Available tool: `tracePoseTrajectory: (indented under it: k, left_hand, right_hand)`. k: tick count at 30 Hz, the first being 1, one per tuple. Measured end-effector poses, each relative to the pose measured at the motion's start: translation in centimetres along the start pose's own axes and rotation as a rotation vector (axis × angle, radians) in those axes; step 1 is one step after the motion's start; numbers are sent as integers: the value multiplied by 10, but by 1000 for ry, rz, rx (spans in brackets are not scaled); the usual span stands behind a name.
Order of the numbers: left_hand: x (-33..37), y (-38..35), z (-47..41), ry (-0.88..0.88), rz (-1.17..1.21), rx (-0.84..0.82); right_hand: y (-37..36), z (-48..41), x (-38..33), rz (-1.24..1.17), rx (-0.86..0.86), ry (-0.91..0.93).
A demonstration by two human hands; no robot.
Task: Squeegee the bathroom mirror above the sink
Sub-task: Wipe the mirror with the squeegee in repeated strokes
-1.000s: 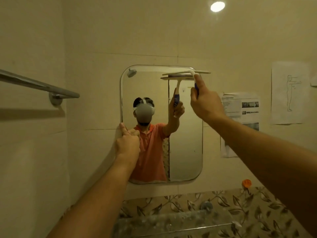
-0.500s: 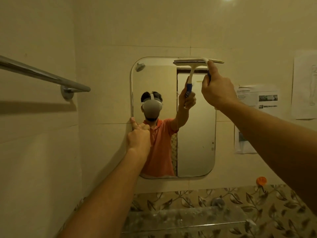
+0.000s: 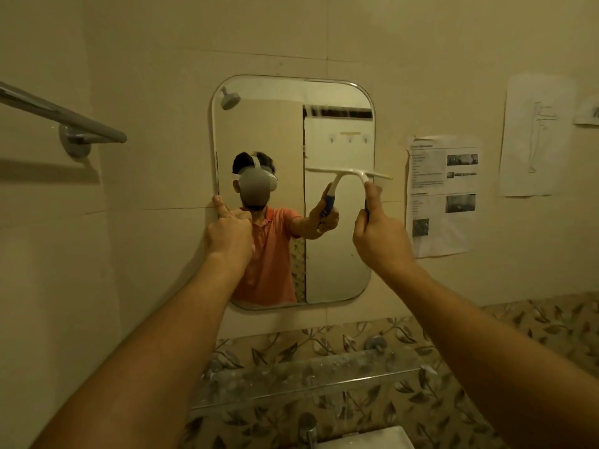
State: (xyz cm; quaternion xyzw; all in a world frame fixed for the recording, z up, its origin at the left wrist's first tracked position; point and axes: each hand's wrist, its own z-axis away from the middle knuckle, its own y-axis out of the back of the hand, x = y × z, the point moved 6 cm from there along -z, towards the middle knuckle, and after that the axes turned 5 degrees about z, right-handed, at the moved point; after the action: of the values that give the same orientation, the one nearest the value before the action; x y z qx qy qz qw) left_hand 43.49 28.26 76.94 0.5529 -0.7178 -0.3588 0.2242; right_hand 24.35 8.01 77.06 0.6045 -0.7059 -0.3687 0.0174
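Squeegee point(image 3: 348, 172) is down from top edge of mirror point(image 3: 269, 131) to mid-height, right side of glass, blade level. Upper left: towel rail point(image 3: 64, 118). Left hand point(image 3: 228, 233): fingers curled, forefinger raised against mirror's left edge. Right hand point(image 3: 381, 241) clamps squeegee handle, thumb up. Right: papers point(image 3: 442, 196) on wall.

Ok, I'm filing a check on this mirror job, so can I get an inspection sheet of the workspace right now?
Surface: mirror on the tiled wall, upright.
Job's things: squeegee, blade level across the mirror's right half, overhanging its right edge.
Clutter: printed sheets taped right of the mirror.
Hands: left hand rests at the mirror's left edge, forefinger raised; right hand grips the squeegee handle.
Cables: nothing seen.
Surroundings: towel bar at left; glass shelf and tap below.
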Motion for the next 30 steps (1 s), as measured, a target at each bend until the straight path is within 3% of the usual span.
tracePoseTrajectory:
  k: [12, 16, 24, 30]
  left_hand:
    - [2, 10, 9, 1, -8, -27]
    - [2, 13, 9, -11, -4, -26]
    - [2, 7, 6, -42, 25, 1]
    - [-2, 0, 1, 11, 99, -50]
  right_hand:
    - [-50, 113, 48, -44, -230, -87]
    - [-20, 83, 35, -109, -205, -33]
    - [59, -58, -55, -115, 71, 126]
    - [70, -116, -118, -79, 106, 163]
